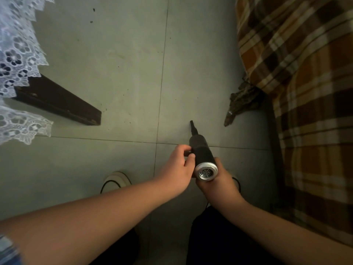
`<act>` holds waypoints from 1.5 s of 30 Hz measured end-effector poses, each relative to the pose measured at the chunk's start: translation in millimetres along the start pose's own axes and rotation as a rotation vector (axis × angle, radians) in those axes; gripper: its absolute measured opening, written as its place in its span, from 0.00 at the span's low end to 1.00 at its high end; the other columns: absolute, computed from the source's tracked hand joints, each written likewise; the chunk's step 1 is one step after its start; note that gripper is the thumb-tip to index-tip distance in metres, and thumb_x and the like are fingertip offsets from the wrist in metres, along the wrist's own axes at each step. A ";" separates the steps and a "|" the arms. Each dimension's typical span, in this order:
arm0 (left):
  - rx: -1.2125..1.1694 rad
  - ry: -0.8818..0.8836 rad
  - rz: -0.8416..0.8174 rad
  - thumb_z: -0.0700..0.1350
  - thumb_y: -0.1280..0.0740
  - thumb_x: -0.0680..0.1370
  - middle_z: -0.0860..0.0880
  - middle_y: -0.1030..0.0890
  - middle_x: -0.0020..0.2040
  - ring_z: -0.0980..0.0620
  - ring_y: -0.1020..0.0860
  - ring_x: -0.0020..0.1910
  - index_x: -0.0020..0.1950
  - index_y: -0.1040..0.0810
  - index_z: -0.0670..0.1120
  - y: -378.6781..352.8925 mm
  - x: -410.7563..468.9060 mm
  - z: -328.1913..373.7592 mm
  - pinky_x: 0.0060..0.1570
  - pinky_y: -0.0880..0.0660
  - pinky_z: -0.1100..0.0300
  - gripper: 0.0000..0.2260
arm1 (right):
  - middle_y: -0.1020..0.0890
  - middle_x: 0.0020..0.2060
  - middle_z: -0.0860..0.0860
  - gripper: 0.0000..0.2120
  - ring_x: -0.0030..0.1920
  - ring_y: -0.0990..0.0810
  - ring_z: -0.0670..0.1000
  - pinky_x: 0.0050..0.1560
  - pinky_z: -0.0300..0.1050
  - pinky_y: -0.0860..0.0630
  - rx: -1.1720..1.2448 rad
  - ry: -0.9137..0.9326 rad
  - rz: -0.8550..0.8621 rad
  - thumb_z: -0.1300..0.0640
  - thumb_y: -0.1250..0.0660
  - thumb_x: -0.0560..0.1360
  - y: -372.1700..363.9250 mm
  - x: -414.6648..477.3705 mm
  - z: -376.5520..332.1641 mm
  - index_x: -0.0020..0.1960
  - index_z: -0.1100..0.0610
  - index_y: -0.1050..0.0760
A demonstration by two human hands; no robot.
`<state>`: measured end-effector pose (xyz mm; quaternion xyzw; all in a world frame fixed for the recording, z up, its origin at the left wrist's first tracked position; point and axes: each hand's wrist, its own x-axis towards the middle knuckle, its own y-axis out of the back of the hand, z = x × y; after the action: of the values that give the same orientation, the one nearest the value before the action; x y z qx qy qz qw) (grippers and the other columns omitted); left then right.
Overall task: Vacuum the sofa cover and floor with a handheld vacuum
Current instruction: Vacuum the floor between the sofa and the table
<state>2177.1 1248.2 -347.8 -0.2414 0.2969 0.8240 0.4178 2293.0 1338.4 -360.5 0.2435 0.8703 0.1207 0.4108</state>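
Handheld vacuum (203, 155) is held mid-air over the grey tiled floor (124, 73), narrow nozzle (193, 127) pointing away from the person and the silver grille end facing the camera. Right hand (219, 180) wraps the body from underneath, near the rear end. Left hand (177, 169) has its fingers curled and pinches a small dark part on the vacuum's left side; can't tell what that part is. Plaid sofa cover (305, 92) runs down the right edge, with a dark ragged fabric flap (242, 104) hanging from under it onto the floor near the nozzle. On the left, a dark wooden beam (57, 100) sticks out from below a white lace cloth (17, 54). Dark specks (91, 22) are scattered on the tiles. A light shoe (116, 180) sits below the left wrist.
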 end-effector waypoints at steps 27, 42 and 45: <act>-0.211 -0.071 -0.039 0.43 0.41 0.84 0.56 0.21 0.54 0.78 0.25 0.43 0.68 0.26 0.51 -67.9 17.7 38.5 0.41 0.33 0.81 0.14 | 0.17 0.45 0.53 0.23 0.43 0.16 0.54 0.43 0.57 0.18 0.352 -0.050 0.300 0.62 0.23 0.70 21.2 16.0 47.4 0.56 0.43 0.28; -0.198 -0.058 -0.039 0.45 0.40 0.83 0.54 0.18 0.55 0.67 0.21 0.48 0.68 0.26 0.52 -71.6 35.5 41.6 0.45 0.29 0.76 0.14 | 0.17 0.44 0.53 0.22 0.42 0.16 0.54 0.41 0.59 0.18 0.368 -0.073 0.294 0.62 0.23 0.69 25.3 32.3 46.0 0.55 0.44 0.28; -0.206 -0.043 -0.019 0.46 0.39 0.83 0.53 0.17 0.56 0.60 0.19 0.52 0.67 0.25 0.55 -68.8 37.7 35.7 0.51 0.25 0.68 0.13 | 0.17 0.43 0.52 0.23 0.42 0.16 0.53 0.41 0.59 0.18 0.336 -0.052 0.277 0.59 0.23 0.69 25.5 34.2 42.6 0.58 0.44 0.28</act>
<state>2208.9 1326.0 -366.6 -0.2681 0.1994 0.8512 0.4048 2315.6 1378.4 -399.5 0.4290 0.8254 0.0227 0.3662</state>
